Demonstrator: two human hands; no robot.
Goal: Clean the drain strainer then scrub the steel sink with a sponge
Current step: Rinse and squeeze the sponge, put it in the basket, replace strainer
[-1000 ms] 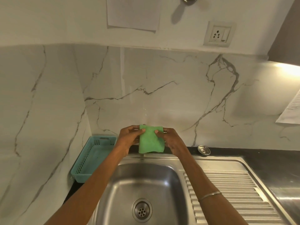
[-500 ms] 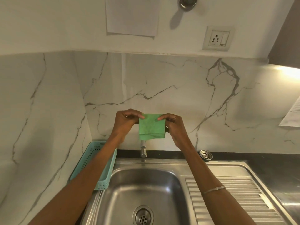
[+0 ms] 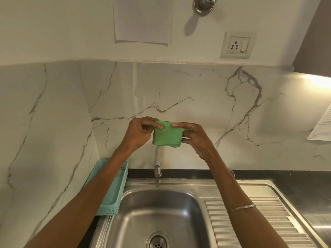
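Above sink (image 3: 161, 208), sponge (image 3: 167, 134) in 2-hand grip

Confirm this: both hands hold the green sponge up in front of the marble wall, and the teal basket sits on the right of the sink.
Not quite. The head view shows the teal basket on the left of the sink, not the right. The rest stands: left hand and right hand hold the green sponge before the marble wall.

I can read no text anywhere. The paper sheet (image 3: 142, 20) on the wall, high above my grip on the sponge (image 3: 167, 134), looks blank. A second printed sheet (image 3: 322, 125) at the frame's edge, well off to the right of my grip, carries lines of print too small and blurred to make out.
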